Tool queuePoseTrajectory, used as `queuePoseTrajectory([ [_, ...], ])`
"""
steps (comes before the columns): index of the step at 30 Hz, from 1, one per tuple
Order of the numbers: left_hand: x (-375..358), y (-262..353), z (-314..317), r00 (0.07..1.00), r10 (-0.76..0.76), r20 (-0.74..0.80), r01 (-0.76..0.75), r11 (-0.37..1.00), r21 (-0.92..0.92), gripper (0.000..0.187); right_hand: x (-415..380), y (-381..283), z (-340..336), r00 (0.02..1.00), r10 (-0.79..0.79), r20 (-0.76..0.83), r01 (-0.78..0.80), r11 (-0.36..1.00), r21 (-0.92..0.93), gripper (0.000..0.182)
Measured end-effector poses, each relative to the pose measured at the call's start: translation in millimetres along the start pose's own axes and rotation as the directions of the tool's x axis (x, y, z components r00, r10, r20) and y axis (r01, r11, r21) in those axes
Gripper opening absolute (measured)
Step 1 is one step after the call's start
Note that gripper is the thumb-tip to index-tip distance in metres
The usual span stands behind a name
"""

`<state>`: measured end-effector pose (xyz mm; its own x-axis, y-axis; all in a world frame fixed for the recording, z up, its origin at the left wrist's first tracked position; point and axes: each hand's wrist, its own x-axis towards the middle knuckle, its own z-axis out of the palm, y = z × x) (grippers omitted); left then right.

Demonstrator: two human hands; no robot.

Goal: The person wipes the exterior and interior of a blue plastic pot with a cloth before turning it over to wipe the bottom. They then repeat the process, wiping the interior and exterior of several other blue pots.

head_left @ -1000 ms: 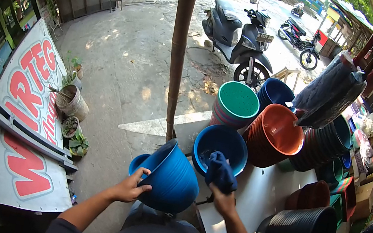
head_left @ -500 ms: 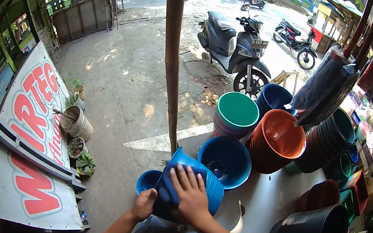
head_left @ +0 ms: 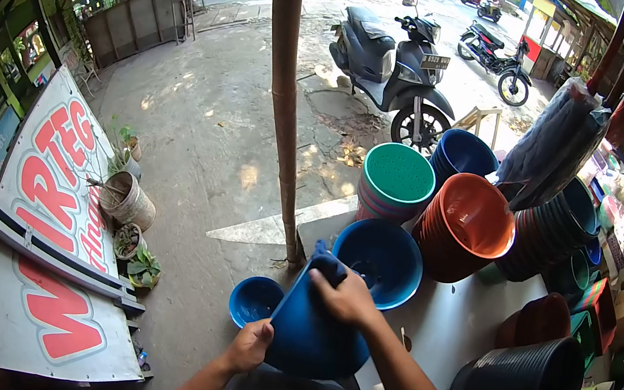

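A large blue basin (head_left: 313, 333) is tilted on its side close to my body at the lower middle. My left hand (head_left: 249, 346) grips its rim at the lower left, fingers closed. A dark blue cloth (head_left: 327, 264) is bunched in my right hand (head_left: 348, 297) against the basin's upper rim. Left of the basin stands a small blue basin (head_left: 255, 302), apart from it. Just beyond is another blue basin (head_left: 377, 263), open side up, partly behind my right hand.
Stacks of green (head_left: 399, 174), orange (head_left: 467, 222) and black tubs (head_left: 525, 383) stand to the right. A wooden pole (head_left: 287, 90) rises ahead. A banner (head_left: 60, 251) and potted plants (head_left: 129, 200) are at left. Motorbikes (head_left: 389, 67) are parked ahead, with plastic-wrapped goods (head_left: 554, 146) hanging at right.
The large basin has turned in my hands. My right hand has moved up to the rim with the cloth, its fingers now curled. More of the small blue basin shows.
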<state>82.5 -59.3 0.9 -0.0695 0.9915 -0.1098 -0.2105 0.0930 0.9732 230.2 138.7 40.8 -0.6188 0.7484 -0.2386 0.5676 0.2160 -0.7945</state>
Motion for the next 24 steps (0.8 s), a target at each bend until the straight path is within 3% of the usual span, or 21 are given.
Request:
queuePoseTrajectory([
  [1, 5, -7, -2, 0.999, -0.027, -0.022, 0.026, 0.998, -0.059, 0.072, -14, -12, 11, 0.984, -0.141, -0.111, 0.124, 0.981, -0.151, 0.079],
  [3, 17, -18, -7, 0.997, -0.038, -0.062, 0.034, 0.997, -0.071, 0.074, -23, -15, 41, 0.908, -0.406, -0.108, 0.335, 0.855, -0.396, 0.079],
  [5, 32, -12, -3, 0.986, 0.0, -0.169, -0.054, 0.948, -0.313, 0.075, -38, -22, 62, 0.852, -0.511, -0.118, 0.391, 0.769, -0.505, 0.08],
  [6, 36, -2, 2, 0.978, -0.05, -0.2, -0.042, 0.902, -0.429, 0.074, -45, -24, 67, 0.848, -0.524, -0.08, 0.403, 0.735, -0.546, 0.08],
  [7, 41, 2, 0, 0.979, -0.052, -0.2, -0.04, 0.903, -0.428, 0.074, -50, -25, 72, 0.844, -0.535, -0.039, 0.416, 0.697, -0.584, 0.08],
  [9, 48, 9, -6, 0.972, -0.1, -0.213, -0.042, 0.817, -0.576, 0.069, -57, -14, 88, 0.786, -0.616, -0.05, 0.5, 0.682, -0.533, 0.077],
  [10, 53, 15, -9, 0.978, -0.089, -0.188, -0.046, 0.79, -0.612, 0.06, -60, -9, 92, 0.778, -0.627, -0.037, 0.5, 0.654, -0.567, 0.075],
  [13, 60, 28, -14, 0.961, -0.099, -0.259, -0.037, 0.879, -0.475, 0.053, -66, 10, 101, 0.74, -0.673, -0.023, 0.507, 0.58, -0.637, 0.071],
  [14, 61, 28, -16, 0.954, -0.128, -0.27, -0.029, 0.859, -0.511, 0.053, -68, 18, 104, 0.705, -0.709, -0.02, 0.514, 0.531, -0.674, 0.068],
  [17, 74, 15, -23, 0.934, -0.127, -0.334, -0.112, 0.784, -0.611, 0.063, -68, 57, 122, 0.728, -0.677, -0.109, 0.476, 0.613, -0.63, 0.069],
  [19, 75, 11, -34, 0.954, -0.156, -0.255, -0.075, 0.7, -0.71, 0.062, -66, 74, 124, 0.712, -0.676, -0.191, 0.491, 0.673, -0.553, 0.068],
  [21, 73, 8, -41, 0.949, -0.243, -0.199, -0.015, 0.597, -0.802, 0.062, -64, 79, 122, 0.689, -0.602, -0.403, 0.369, 0.77, -0.52, 0.068],
  [22, 71, 2, -46, 0.958, -0.229, -0.174, -0.012, 0.572, -0.82, 0.06, -63, 88, 119, 0.724, -0.513, -0.462, 0.372, 0.853, -0.365, 0.063],
  [23, 68, -4, -50, 0.958, -0.232, -0.171, -0.007, 0.572, -0.82, 0.06, -61, 87, 114, 0.725, -0.509, -0.464, 0.368, 0.856, -0.364, 0.063],
  [24, 65, -11, -53, 0.961, -0.224, -0.159, -0.005, 0.566, -0.824, 0.06, -57, 87, 108, 0.715, -0.378, -0.587, 0.447, 0.894, -0.031, 0.06],
])
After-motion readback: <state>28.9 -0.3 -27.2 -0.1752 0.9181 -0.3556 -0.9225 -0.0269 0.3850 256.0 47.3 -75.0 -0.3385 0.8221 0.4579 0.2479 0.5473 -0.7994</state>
